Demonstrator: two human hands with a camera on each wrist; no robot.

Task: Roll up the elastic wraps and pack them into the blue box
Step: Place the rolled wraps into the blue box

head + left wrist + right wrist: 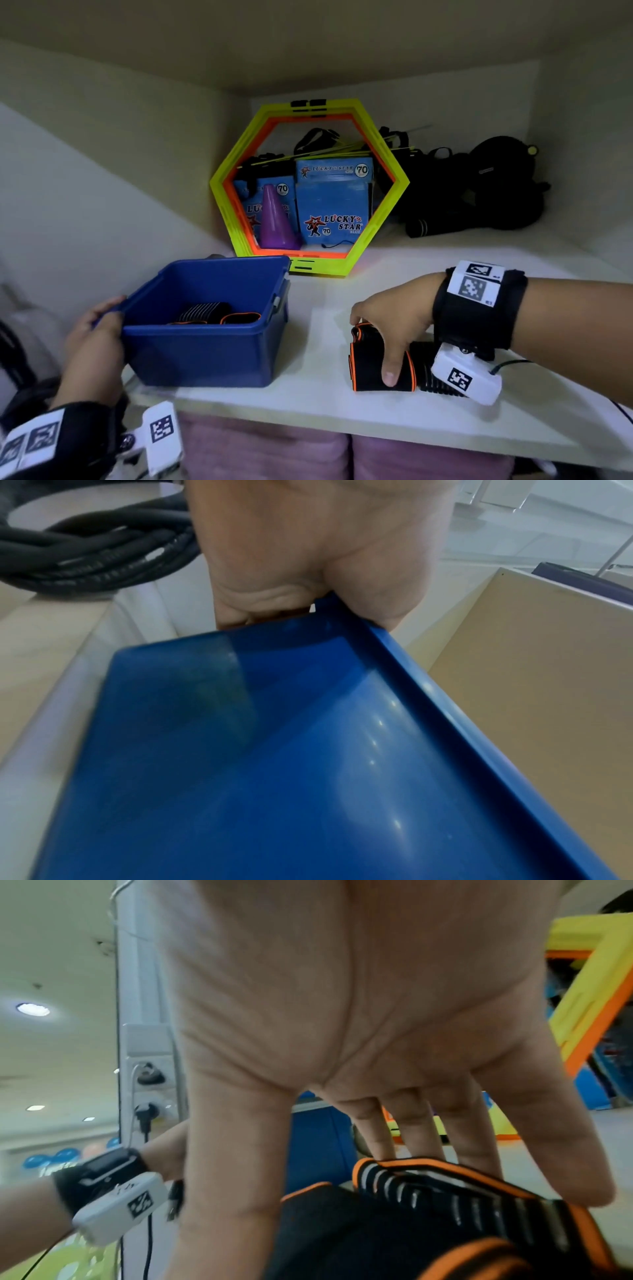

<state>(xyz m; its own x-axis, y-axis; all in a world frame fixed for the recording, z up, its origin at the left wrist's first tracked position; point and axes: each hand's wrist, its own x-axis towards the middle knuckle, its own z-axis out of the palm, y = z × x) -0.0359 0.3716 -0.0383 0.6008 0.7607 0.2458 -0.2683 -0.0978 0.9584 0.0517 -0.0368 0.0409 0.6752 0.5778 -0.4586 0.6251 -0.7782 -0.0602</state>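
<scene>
A blue box (205,353) stands at the shelf's front left, partly over the edge. My left hand (97,329) grips its left rim, seen close in the left wrist view as the hand (308,561) curled over the blue box rim (394,653). Inside lie black wraps with orange trim (219,314). My right hand (390,329) holds a rolled black wrap with orange edging (373,363) on the shelf, thumb at the front, fingers behind. In the right wrist view the hand (342,1042) arches over the rolled wrap (428,1218).
A yellow and orange hexagon frame (310,192) leans at the back, with blue Lucky Star cartons (334,202) and a purple cone (275,219) behind it. Black straps and bags (479,185) are piled at the back right. The white shelf (308,394) has purple cushions below.
</scene>
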